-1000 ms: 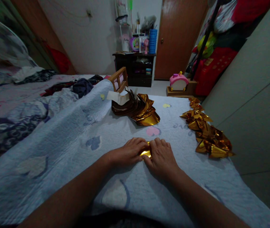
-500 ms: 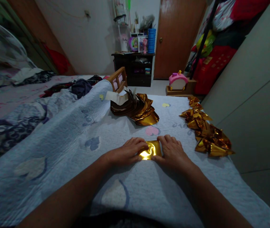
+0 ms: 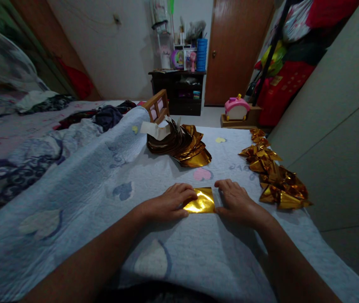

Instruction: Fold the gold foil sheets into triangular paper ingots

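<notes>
A shiny rectangle of gold foil paper (image 3: 202, 201) lies flat on the bedspread in front of me. My left hand (image 3: 171, 202) holds its left end, fingertips over the top and thumb at the near left corner. The fingers cover that end of the foil. Just off the right edge is my right hand (image 3: 234, 201), its fingers and thumb apart with nothing between them. The thumb tip comes close to the near right corner; whether it touches I cannot tell.
Beyond my hands a fanned stack of gold foil sheets (image 3: 195, 147) lies on the bedspread (image 3: 154, 181). Several folded gold foil pieces (image 3: 274, 172) form a row along the right edge. A pink toy (image 3: 237, 108) and a dark shelf (image 3: 178, 92) stand past the bed.
My right hand has let go of the foil's right end and moved slightly right, uncovering that edge. My left hand has stayed in place on the foil.
</notes>
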Demonstrator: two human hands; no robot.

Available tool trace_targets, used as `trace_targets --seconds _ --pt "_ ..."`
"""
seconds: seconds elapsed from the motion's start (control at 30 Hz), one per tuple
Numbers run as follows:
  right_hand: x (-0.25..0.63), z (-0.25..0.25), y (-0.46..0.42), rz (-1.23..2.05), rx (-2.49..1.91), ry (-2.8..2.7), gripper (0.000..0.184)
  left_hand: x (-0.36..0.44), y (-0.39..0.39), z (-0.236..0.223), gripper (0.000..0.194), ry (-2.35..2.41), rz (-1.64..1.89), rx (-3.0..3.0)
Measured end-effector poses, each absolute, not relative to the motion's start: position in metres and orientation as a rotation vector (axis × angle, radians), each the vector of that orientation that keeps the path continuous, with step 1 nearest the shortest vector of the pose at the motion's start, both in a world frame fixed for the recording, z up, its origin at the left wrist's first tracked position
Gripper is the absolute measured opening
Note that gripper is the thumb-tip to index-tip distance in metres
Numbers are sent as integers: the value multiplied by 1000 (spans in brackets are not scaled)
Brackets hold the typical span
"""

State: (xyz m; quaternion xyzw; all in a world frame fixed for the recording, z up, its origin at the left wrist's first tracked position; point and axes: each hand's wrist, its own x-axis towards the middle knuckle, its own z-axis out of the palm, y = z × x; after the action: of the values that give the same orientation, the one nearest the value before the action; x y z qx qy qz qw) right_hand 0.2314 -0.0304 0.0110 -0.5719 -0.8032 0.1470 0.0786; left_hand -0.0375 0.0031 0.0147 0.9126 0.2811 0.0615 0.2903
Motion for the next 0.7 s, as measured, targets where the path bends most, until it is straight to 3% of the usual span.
trace_targets --seconds 0.13,0.3,0.7 --pt "234 18 -31 523 -1671 -2358 46 -37 3 14 56 766 197 2412" --pt "225 29 -33 540 -1489 -2364 39 -36 4 6 56 753 295 2428" --pt "209 16 -31 542 -1308 -2462 14 -31 4 6 31 728 404 2499"
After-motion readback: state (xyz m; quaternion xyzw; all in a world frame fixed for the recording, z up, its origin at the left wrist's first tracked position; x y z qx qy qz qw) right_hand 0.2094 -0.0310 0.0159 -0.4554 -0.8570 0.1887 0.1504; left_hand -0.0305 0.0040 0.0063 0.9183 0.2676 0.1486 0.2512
